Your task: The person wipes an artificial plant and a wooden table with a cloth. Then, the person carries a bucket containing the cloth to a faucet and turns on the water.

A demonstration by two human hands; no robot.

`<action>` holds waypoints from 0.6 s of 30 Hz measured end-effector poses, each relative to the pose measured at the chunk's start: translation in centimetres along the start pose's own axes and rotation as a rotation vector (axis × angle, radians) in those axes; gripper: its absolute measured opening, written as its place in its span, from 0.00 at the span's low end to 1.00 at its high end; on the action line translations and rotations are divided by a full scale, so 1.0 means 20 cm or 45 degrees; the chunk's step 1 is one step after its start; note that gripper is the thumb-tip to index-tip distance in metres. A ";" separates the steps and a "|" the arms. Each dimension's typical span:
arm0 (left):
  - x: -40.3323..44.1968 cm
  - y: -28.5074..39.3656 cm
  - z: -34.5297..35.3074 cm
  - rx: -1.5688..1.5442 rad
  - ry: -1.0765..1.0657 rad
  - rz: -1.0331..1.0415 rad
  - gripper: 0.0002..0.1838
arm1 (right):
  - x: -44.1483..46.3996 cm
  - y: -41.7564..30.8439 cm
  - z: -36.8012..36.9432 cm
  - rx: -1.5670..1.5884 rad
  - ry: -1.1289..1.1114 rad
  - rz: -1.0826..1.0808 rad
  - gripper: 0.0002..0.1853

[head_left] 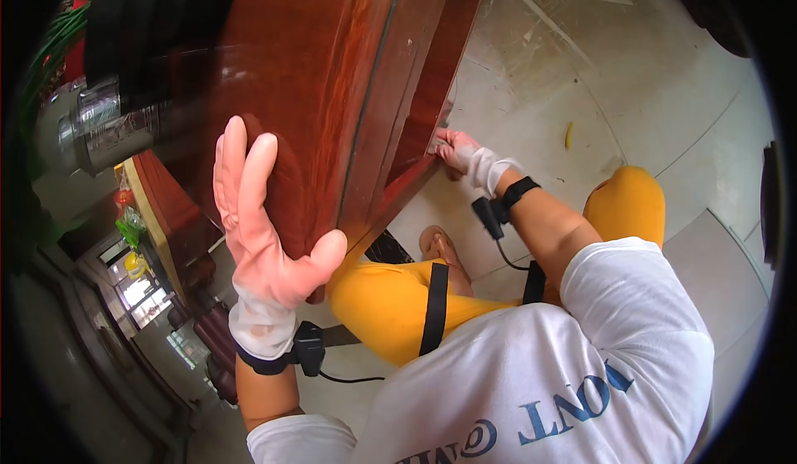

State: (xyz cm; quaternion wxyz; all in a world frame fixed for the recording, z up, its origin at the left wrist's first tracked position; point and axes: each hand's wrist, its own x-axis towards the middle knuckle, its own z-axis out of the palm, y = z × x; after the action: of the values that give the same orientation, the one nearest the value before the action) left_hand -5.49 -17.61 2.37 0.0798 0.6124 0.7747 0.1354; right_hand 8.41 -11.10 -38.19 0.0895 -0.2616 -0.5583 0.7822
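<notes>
At the far left, narrow green plant leaves (54, 41) were seen above a clear, rounded container (100, 115), whose contents could not be made out. Nearer and to the right, the left hand (270, 207), covered by a pink rubber glove with a whitish cuff, was held with its fingers extended and its thumb spread well away from them. It was set at the near left edge of a large, reddish-brown, polished wooden piece of furniture (332, 90); whether the wood was touched could not be told.

Between the 2 hands the furniture was stood, with a long recessed opening (444, 57) shown along its right side. By its thick panels it was judged heavy and stiff, with a glossy face likely to be slippery and easily scratched; a firmer hold would be found at the rims and corners than on the flat surface.

At the near end of the opening, the right hand (458, 153), likewise gloved, was placed with curled fingers; what was pinched, if anything, could not be told. Farther right, a small, yellow, curved scrap (569, 136) was left on the pale tiled floor (697, 90).
</notes>
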 end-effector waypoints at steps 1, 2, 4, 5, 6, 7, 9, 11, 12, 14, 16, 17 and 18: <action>0.00 0.00 0.00 0.003 0.001 -0.007 0.51 | 0.01 -0.04 0.00 0.355 -0.068 0.149 0.22; 0.00 0.00 0.00 0.002 0.001 -0.004 0.51 | 0.02 -0.09 -0.01 0.707 -0.135 0.296 0.19; 0.00 0.00 0.00 0.011 0.009 -0.003 0.50 | 0.01 -0.26 -0.11 0.331 -0.224 0.389 0.17; 0.00 0.00 0.00 0.014 0.005 0.012 0.50 | -0.01 -0.36 -0.17 -0.048 -0.298 0.476 0.15; 0.00 0.00 0.00 0.016 0.003 0.030 0.50 | -0.04 -0.47 -0.21 -0.054 -0.301 0.469 0.15; 0.00 0.01 0.00 0.025 -0.007 0.012 0.50 | -0.08 -0.58 -0.23 -0.058 -0.273 0.628 0.14; 0.01 0.01 0.00 0.020 0.000 0.017 0.50 | -0.11 -0.52 -0.28 0.116 -0.173 0.620 0.10; 0.01 0.01 0.00 0.004 0.002 0.010 0.50 | -0.14 -0.83 -0.33 0.320 -0.230 0.664 0.11; 0.01 0.01 0.00 0.006 0.004 0.012 0.50 | -0.12 -0.88 -0.33 0.339 -0.214 0.609 0.12; 0.01 0.01 0.00 0.011 0.009 0.009 0.50 | -0.03 -1.12 -0.27 -0.082 -0.378 0.384 0.13; 0.01 0.01 0.00 0.008 0.006 0.000 0.50 | 0.06 -1.08 -0.22 -0.494 -0.538 0.134 0.14; 0.00 0.01 0.00 0.015 0.006 -0.005 0.50 | 0.13 -0.88 -0.16 -0.198 -0.691 -0.040 0.18; 0.00 0.01 0.00 0.024 -0.001 -0.005 0.50 | 0.17 -0.78 -0.13 0.100 -0.837 -0.212 0.21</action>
State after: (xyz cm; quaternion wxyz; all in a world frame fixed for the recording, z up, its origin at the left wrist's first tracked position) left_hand -5.25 -17.47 2.50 0.0746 0.6115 0.7772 0.1279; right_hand 4.55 -1.88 -25.50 -0.0216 0.0548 -0.5463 0.8355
